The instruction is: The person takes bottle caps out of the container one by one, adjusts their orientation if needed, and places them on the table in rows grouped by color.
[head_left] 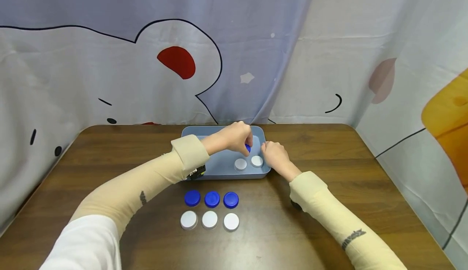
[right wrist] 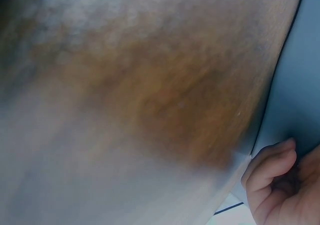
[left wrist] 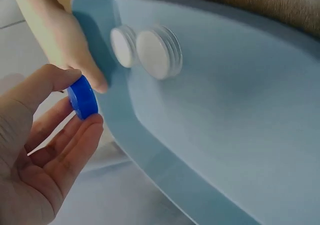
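Observation:
My left hand (head_left: 234,136) is over the right part of a blue-grey tray (head_left: 219,176), with a blue bottle cap (left wrist: 84,99) pinched between thumb and fingertips. The left wrist view shows the cap held above the tray floor, tilted on edge. Two white round caps (head_left: 240,164) with ridged sides lie inside, near the tray's right end. At that right end, my right hand (head_left: 276,156) grips the tray's rim with curled fingers. Only part of the right hand (right wrist: 280,185) shows in the right wrist view, beside the tray wall.
In front of the tray, a row of three blue caps (head_left: 212,199) lies on the wooden table (head_left: 329,205). Nearer still is a row of three white caps (head_left: 210,220). A patterned curtain (head_left: 109,66) hangs behind the table.

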{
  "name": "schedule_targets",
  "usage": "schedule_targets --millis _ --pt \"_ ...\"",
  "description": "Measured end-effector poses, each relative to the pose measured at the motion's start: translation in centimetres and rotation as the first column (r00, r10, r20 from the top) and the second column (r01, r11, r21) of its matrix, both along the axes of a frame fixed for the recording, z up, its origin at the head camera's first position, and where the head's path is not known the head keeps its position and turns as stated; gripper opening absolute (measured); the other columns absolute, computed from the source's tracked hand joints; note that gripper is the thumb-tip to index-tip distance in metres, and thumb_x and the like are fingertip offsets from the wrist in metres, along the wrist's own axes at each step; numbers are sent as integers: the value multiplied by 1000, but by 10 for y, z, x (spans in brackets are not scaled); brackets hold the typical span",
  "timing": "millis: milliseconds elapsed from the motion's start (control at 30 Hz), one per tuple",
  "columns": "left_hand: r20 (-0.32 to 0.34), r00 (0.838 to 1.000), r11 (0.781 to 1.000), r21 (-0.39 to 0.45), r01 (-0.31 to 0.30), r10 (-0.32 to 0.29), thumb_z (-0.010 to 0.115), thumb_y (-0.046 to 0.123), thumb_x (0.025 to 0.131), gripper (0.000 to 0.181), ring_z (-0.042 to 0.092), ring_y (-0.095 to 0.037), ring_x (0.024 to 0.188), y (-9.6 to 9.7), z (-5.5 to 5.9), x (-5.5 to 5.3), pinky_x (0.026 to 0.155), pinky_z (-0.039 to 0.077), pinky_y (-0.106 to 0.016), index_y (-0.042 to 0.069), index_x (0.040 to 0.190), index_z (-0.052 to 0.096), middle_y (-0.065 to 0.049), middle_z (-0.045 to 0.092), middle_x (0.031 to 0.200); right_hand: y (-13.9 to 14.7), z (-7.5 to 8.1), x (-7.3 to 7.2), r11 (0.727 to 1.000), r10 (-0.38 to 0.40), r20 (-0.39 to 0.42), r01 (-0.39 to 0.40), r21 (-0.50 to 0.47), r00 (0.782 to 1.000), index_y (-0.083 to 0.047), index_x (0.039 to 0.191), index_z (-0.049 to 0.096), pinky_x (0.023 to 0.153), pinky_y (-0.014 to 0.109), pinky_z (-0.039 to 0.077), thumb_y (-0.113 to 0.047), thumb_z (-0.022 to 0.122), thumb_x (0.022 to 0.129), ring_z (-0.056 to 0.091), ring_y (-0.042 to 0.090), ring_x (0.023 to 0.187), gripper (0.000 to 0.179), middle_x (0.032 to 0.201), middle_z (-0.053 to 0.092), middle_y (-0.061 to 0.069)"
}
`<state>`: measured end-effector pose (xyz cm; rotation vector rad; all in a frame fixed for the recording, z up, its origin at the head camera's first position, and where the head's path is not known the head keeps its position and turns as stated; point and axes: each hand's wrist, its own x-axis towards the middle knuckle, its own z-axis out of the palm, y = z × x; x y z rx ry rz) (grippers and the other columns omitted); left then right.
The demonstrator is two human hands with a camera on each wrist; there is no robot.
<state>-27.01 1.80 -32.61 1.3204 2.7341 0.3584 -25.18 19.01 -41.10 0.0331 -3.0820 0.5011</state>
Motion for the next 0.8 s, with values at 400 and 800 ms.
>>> schedule_targets --millis 400,800 --pt "8 995 995 23 101 -101 80 16 69 16 65 -8 73 -13 13 54 67 52 -19 10 83 77 0 74 80 1 2 3 1000 -4 14 4 -1 1000 0 86 63 69 53 52 -26 36 100 65 45 93 40 101 68 27" --pt "-19 983 982 -63 180 -181 82 24 67 20 67 -9 77 -11 -2 89 67 52 -19 15 85 77 6 73 81 1 0 3 1000 13 5 -13 12 1000 -1 81 60 70 54 51 -24 35 100 64 47 92 39 97 67 28"
